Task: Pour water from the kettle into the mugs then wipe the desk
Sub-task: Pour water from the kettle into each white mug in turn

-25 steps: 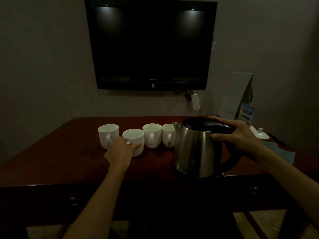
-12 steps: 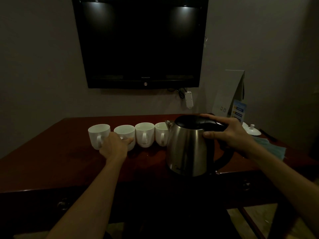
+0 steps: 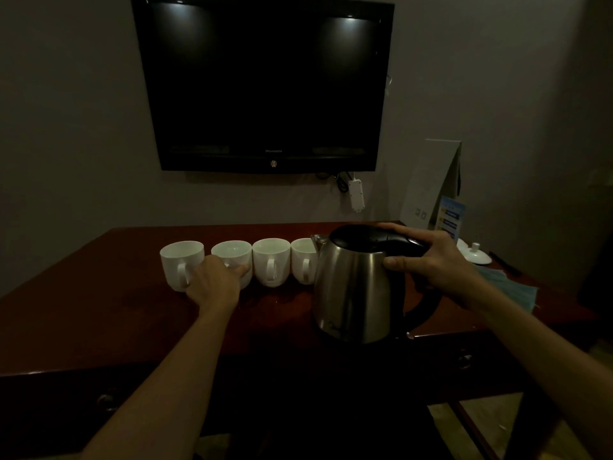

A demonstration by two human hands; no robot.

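**Hands on kettle and mug**

The steel kettle (image 3: 355, 293) stands upright near the front edge of the dark red tabletop (image 3: 99, 303). The right hand (image 3: 431, 263) curls around its black handle. Left of the kettle, the left hand (image 3: 215, 283) grips the second mug (image 3: 234, 257) in a row of four white mugs (image 3: 270, 265). Behind the kettle, a television (image 3: 265, 84) hangs on the wall.

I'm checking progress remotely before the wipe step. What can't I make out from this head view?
- Water level in the four mugs: the room is too dim.
- Second mug's handle: hidden behind the left hand.
- Fourth mug's right side: behind the kettle.
- Kettle's handle and base: covered by the right hand and kettle body.
- Leaflet text: too small.
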